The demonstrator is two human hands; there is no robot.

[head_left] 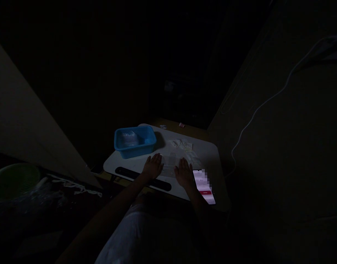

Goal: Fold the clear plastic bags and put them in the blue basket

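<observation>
Both bare forearms are stretched forward; the left hand [152, 166] and right hand [184, 173] are laid flat, palms down, fingers spread.

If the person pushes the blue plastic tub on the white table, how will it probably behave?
The blue tub looks like thin plastic holding only pale, light-looking items, so it is probably light and would slide easily on the smooth white table. Its wide, low shape suggests it will not tip. It stands near the table's back left edge, so a hard push might send it off.
</observation>
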